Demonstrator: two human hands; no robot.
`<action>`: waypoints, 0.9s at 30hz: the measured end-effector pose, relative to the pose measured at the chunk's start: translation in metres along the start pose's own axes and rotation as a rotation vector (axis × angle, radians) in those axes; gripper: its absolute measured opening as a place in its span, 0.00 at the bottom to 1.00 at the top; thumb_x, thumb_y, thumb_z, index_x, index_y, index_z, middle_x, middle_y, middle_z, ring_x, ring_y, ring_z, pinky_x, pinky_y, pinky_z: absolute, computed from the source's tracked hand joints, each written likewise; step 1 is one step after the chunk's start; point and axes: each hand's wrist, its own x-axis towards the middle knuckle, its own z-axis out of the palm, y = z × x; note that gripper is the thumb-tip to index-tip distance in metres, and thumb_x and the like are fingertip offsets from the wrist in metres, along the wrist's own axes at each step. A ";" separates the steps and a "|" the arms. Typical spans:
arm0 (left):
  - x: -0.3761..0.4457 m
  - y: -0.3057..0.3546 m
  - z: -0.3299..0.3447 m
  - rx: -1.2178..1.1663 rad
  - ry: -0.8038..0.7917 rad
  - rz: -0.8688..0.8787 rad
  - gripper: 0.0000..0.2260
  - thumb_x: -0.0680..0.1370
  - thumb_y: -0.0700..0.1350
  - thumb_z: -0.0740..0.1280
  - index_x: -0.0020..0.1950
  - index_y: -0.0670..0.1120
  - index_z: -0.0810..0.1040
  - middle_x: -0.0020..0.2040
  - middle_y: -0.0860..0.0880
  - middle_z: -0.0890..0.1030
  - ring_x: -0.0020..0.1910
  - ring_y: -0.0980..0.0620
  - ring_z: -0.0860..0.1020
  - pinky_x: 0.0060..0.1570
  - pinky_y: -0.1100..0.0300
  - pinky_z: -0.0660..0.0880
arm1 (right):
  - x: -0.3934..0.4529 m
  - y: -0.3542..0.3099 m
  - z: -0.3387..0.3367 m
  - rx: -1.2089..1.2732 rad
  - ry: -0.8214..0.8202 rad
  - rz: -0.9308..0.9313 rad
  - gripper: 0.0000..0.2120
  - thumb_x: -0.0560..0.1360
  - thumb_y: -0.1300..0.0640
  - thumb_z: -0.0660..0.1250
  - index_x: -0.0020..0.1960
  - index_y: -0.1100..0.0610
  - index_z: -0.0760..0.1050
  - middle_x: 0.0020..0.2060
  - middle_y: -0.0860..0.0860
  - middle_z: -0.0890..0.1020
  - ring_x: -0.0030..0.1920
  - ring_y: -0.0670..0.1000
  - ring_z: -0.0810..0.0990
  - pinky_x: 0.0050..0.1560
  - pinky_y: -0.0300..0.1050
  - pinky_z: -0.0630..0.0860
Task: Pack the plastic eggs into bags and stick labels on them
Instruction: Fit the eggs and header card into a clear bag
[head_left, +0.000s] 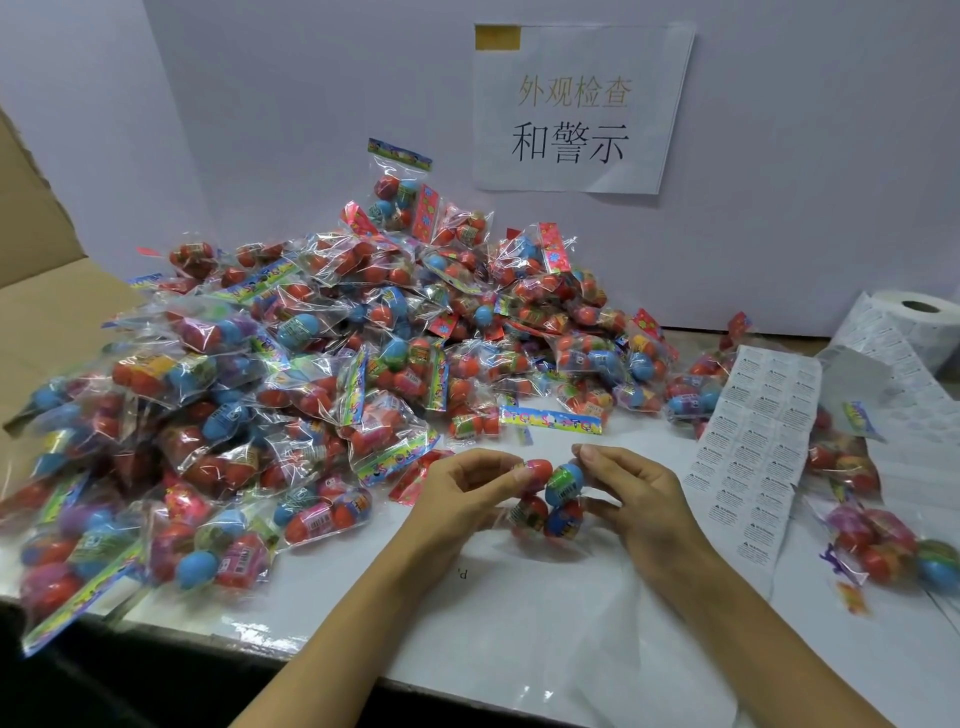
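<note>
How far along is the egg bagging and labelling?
Done: a big pile of bagged eggs fills the table's left and back. In hand: the left hand and right hand hold one small clear bag of eggs between them. Left: a few bags at right beside the label sheet and label roll; whether any carry labels is unclear.

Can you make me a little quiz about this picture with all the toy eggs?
1. True or false: both hands, the left hand and the right hand, grip one bag of eggs.
2. Which side of the table holds the big pile of bagged eggs: A) the person's left, B) the person's right?
3. Fill in: the sheet of labels lies to the ______ of the hands.

Key: 1 true; 2 A; 3 right.
</note>
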 end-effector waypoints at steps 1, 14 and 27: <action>0.000 0.000 0.000 -0.011 0.004 0.006 0.17 0.72 0.56 0.79 0.52 0.45 0.86 0.53 0.43 0.87 0.55 0.44 0.85 0.57 0.35 0.79 | 0.001 0.002 0.000 0.003 0.011 -0.001 0.10 0.71 0.52 0.74 0.49 0.55 0.87 0.46 0.54 0.87 0.47 0.50 0.87 0.40 0.39 0.81; 0.000 -0.002 0.003 -0.222 0.037 0.170 0.11 0.70 0.44 0.80 0.50 0.43 0.87 0.51 0.37 0.86 0.52 0.39 0.86 0.49 0.48 0.83 | -0.008 0.016 0.005 -0.482 -0.095 -0.398 0.17 0.67 0.47 0.81 0.54 0.46 0.81 0.49 0.41 0.83 0.53 0.45 0.83 0.48 0.38 0.80; 0.005 -0.004 0.000 -0.155 0.207 0.136 0.13 0.70 0.46 0.77 0.53 0.44 0.87 0.52 0.44 0.87 0.54 0.44 0.84 0.51 0.49 0.82 | -0.005 0.011 0.004 -0.055 -0.124 -0.121 0.12 0.69 0.57 0.78 0.52 0.55 0.84 0.48 0.56 0.87 0.51 0.58 0.86 0.47 0.48 0.83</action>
